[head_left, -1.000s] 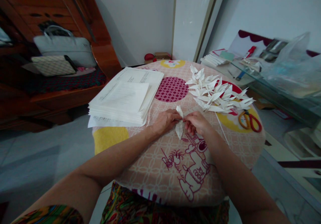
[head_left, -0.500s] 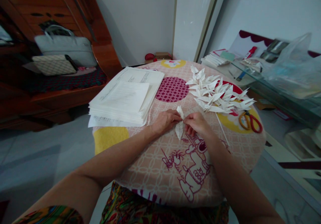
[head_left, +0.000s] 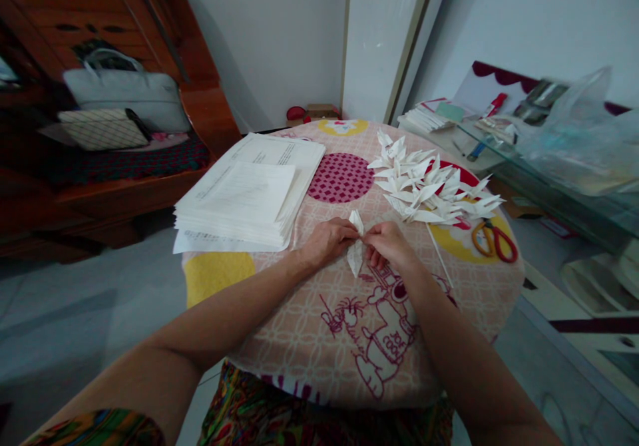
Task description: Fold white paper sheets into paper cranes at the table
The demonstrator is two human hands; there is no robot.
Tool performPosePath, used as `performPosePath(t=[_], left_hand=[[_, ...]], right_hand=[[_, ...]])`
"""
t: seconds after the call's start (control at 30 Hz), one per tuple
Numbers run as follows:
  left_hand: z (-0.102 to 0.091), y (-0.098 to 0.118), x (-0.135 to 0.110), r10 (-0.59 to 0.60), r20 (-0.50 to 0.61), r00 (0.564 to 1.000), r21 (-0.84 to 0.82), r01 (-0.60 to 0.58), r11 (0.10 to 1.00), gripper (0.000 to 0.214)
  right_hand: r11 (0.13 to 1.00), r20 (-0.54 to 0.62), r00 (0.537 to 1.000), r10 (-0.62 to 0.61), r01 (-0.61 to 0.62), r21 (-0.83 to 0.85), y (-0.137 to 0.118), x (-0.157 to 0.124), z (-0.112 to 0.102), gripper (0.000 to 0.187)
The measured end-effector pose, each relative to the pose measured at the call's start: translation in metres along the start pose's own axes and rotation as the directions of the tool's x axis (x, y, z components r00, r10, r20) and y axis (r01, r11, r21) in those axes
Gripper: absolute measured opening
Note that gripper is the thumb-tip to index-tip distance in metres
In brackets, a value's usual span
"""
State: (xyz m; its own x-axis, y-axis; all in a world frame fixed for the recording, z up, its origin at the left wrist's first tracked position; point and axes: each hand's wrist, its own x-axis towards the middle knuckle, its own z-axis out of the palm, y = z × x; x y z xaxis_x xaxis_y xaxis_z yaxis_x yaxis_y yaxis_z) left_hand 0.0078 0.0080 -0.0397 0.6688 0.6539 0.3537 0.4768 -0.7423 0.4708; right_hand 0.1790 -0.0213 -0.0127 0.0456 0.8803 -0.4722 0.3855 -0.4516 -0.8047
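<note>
A small folded white paper piece [head_left: 356,253] stands between my two hands on the round table [head_left: 299,339]. My left hand [head_left: 327,239] pinches its left side, fingers closed. My right hand [head_left: 389,245] pinches its right side, fingers curled. Both hands rest on the patterned tablecloth near the table's middle. Behind my right hand lies a pile of several finished folded paper pieces [head_left: 429,190].
A thick stack of white sheets [head_left: 249,196] fills the table's left part. Orange-handled scissors [head_left: 489,241] and a thin white stick [head_left: 439,256] lie at the right. A wooden bench with bags [head_left: 120,96] stands left. A cluttered glass shelf [head_left: 549,160] stands right.
Both hands stay pinched on the folded paper piece with only slight finger shifts. The view has drifted a little.
</note>
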Motion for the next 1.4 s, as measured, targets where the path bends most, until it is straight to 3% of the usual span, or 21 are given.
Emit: performPosePath(t=[0.1,0.33,0.5,0.6,0.77,0.97,1.17,1.4], left_hand=[[0.0,-0.002,-0.001,-0.048,-0.042,0.998,-0.065,0.046,0.997,0.016],[0.005,-0.007,-0.003,-0.227,-0.181,0.957,-0.286,0.17,0.943,0.054],[0.005,-0.006,0.0,-0.292,-0.198,0.936,-0.253,0.239,0.937,0.064],[0.002,-0.002,0.001,-0.327,-0.151,0.933,-0.242,0.286,0.927,0.067],[-0.004,0.004,0.001,-0.301,-0.045,0.952,-0.235,0.283,0.93,0.063],[-0.007,0.006,0.0,-0.227,-0.03,0.973,-0.17,0.219,0.961,0.051],[-0.006,0.008,0.0,-0.22,-0.028,0.975,-0.128,0.215,0.968,0.044],[-0.005,0.009,-0.002,-0.216,-0.032,0.976,-0.108,0.211,0.971,0.045]], right_hand=[[1.0,-0.008,1.0,-0.01,0.01,0.004,0.002,0.001,0.001,0.019],[0.995,-0.08,0.992,-0.097,0.097,0.001,0.01,0.0,0.004,0.009],[0.991,-0.078,0.988,-0.136,0.134,-0.026,0.009,0.002,0.007,0.008],[0.988,-0.059,0.988,-0.144,0.14,-0.062,0.007,0.001,0.006,0.007],[0.955,-0.069,0.967,-0.247,0.231,-0.184,0.009,-0.002,0.002,0.007],[0.817,-0.121,0.881,-0.458,0.363,-0.448,0.008,-0.005,0.002,0.006],[0.787,-0.12,0.86,-0.496,0.388,-0.479,0.007,-0.005,0.002,0.008],[0.779,-0.097,0.866,-0.49,0.385,-0.495,0.009,-0.004,0.0,0.01]])
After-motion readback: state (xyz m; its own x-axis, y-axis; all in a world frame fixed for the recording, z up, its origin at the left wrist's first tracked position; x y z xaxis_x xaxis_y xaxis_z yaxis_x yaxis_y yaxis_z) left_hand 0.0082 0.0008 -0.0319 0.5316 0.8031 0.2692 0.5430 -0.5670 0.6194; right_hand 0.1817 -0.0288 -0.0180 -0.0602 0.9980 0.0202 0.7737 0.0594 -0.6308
